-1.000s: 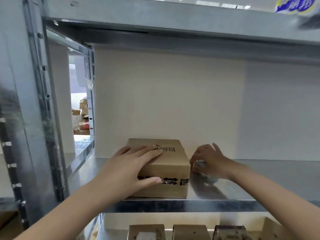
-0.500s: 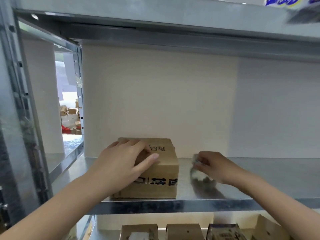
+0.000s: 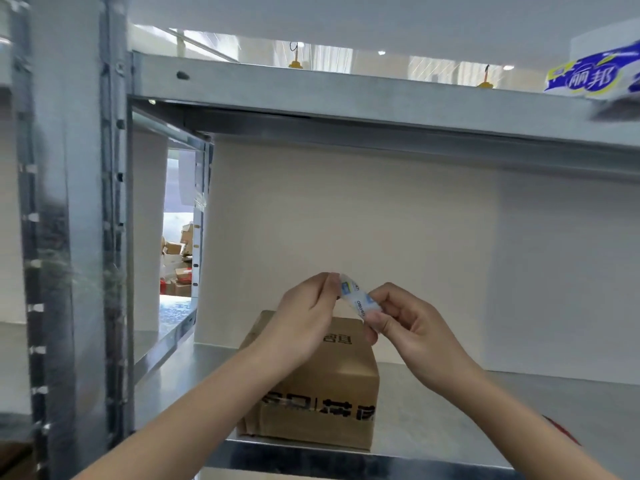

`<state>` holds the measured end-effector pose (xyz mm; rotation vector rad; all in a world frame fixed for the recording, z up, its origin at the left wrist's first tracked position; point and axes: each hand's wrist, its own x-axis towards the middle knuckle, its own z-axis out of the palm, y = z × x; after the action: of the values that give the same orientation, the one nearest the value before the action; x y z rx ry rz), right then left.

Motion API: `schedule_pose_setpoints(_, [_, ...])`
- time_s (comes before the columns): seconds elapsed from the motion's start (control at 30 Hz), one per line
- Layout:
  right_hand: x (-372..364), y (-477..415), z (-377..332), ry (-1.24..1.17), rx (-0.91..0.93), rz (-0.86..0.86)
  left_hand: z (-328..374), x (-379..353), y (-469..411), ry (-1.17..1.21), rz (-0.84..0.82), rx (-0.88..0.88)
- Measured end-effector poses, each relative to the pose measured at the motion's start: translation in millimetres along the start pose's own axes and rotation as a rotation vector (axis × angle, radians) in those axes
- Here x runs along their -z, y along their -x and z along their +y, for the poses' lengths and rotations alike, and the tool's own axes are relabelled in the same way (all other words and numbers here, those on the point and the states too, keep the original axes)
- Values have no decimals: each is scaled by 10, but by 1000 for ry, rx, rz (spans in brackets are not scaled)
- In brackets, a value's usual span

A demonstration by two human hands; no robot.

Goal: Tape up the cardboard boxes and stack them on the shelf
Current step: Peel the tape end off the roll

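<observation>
A small brown cardboard box (image 3: 332, 386) with black printed characters sits on the metal shelf (image 3: 450, 417), near its front edge. Above the box, both hands hold a small clear tape roll (image 3: 356, 299) with a blue and white label. My left hand (image 3: 308, 317) pinches the roll's upper left end with its fingertips. My right hand (image 3: 408, 323) grips the lower right part between thumb and fingers. Neither hand touches the box.
A steel upright (image 3: 79, 237) stands at the left. The shelf above (image 3: 346, 95) carries a blue and white package (image 3: 588, 77) at the far right. A beige wall (image 3: 346, 244) closes the back. Loose cartons (image 3: 176, 268) lie beyond the gap at the left.
My left hand has lifted off the box top. My right hand has risen from the shelf with the tape roll. Both hands now meet on the roll above the box.
</observation>
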<state>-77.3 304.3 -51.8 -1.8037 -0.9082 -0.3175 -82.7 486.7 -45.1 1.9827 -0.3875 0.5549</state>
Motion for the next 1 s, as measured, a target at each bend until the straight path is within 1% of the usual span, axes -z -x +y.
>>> schedule_pose_setpoints(0.1, [-112, -76, 15, 47, -3, 11, -64, 32, 83, -228, 30, -143])
schedule_pose_setpoints(0.17, [-185, -102, 9, 51, -1, 18, -97, 43, 144, -274, 53, -211])
schedule_pose_setpoints(0.2, [-227, -100, 2, 51, 4, 13, -123, 71, 144, -237, 76, -212])
schedule_pose_setpoints(0.27, [-294, -72, -10, 46, 24, -4, -163, 189, 96, -60, 121, -140])
schedule_pose_setpoints(0.33, [-331, -41, -16, 45, 42, -21, -179, 352, 40, 158, 64, -29])
schedule_pose_setpoints(0.4, [-346, -23, -4, 37, 57, -45, -226, 492, -1, 241, -9, -1])
schedule_pose_setpoints(0.63, [-401, 14, 48, 34, 82, -109, -332, 708, -35, 208, -142, -8])
schedule_pose_setpoints(1.0, [-500, 29, 137, 127, 88, -68, -417, 700, -11, 161, -125, 25])
